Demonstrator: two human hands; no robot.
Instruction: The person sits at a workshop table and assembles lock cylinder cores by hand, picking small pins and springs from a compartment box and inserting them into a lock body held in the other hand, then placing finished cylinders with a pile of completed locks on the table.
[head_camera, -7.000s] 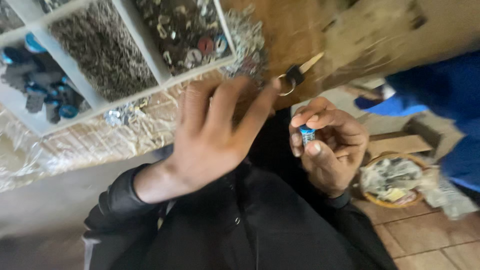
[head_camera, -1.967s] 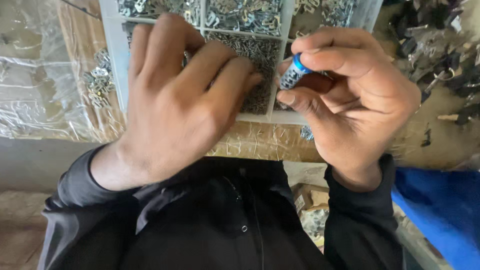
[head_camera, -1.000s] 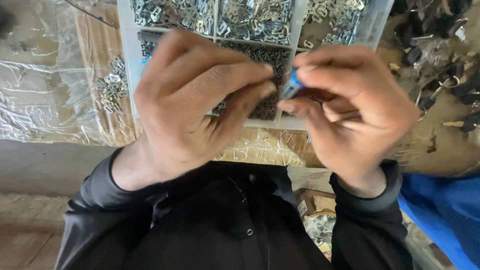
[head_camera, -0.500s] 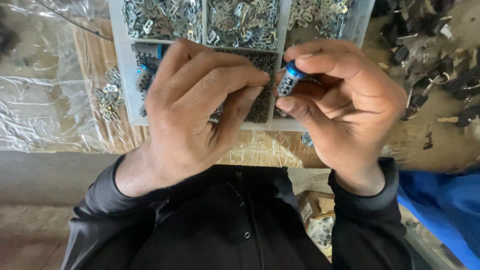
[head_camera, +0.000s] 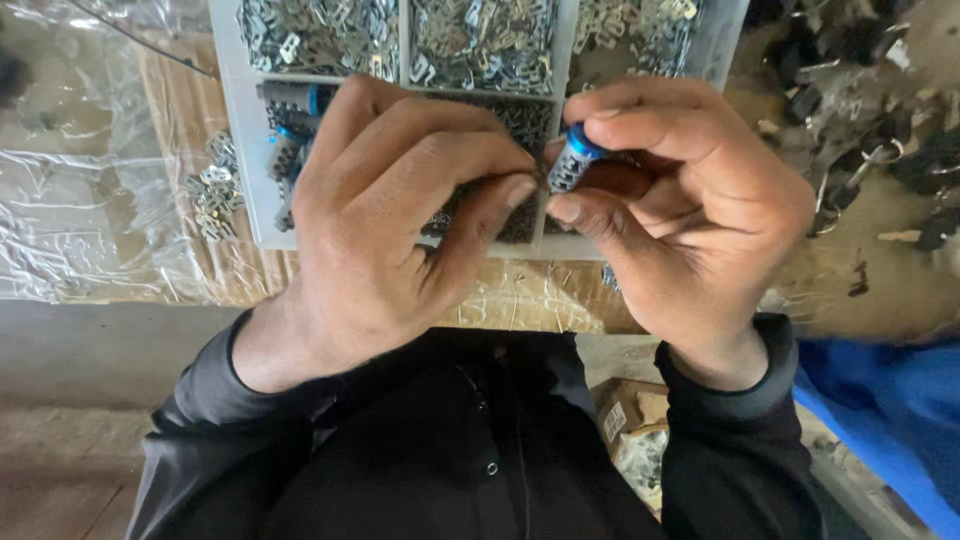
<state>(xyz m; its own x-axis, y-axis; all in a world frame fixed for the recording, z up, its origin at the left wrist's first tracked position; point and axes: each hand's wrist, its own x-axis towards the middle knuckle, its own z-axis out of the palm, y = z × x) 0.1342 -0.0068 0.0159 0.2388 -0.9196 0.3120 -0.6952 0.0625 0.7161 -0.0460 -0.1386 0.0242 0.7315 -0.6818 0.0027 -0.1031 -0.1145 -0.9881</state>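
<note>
Clear plastic sheet lies crumpled on the counter at far left, loose metal bits beside it. My left hand hovers over the white divided tray, fingertips pinched together; whether they grip anything, I cannot tell. My right hand clamps its grip on a small blue-capped cylinder, above the tray's front edge, between both hands.
</note>
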